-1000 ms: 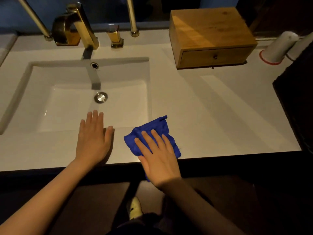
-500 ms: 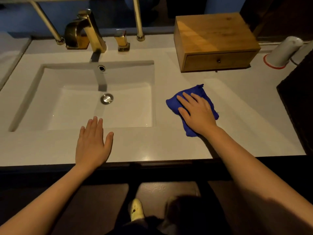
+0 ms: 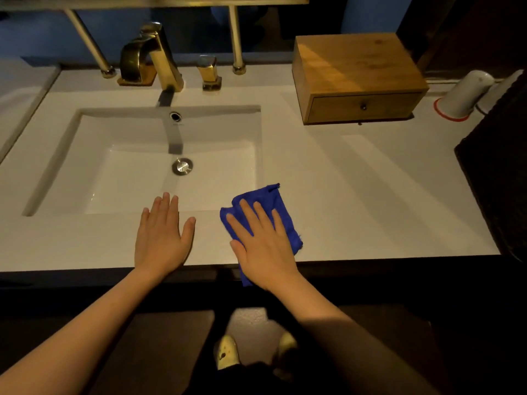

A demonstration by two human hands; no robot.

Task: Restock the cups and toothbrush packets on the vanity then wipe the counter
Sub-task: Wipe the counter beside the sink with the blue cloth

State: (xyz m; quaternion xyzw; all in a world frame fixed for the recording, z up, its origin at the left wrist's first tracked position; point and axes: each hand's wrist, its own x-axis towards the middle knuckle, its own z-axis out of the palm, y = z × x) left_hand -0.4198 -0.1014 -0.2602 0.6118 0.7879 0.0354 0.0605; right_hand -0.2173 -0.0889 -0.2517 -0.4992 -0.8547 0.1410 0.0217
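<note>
A right hand (image 3: 265, 246), fingers straight, presses a blue cloth (image 3: 273, 201) at the white table's (image 3: 370, 195) front edge beside the sink (image 3: 57, 155). The left hand (image 3: 161, 238) rests flat, empty. White cups (image 3: 462, 95) sit far right; wiping seems underway.

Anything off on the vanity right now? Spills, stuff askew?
No spills or damage visible. Only quirk: the blue cloth under the right hand overhangs the front edge of the counter. The white red-rimmed cup at back right looks rim-down, likely deliberate.

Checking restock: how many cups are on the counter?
2. A red-rimmed cup right of the wooden box; a second cup beyond it, partly hidden; more may be unseen.
</note>
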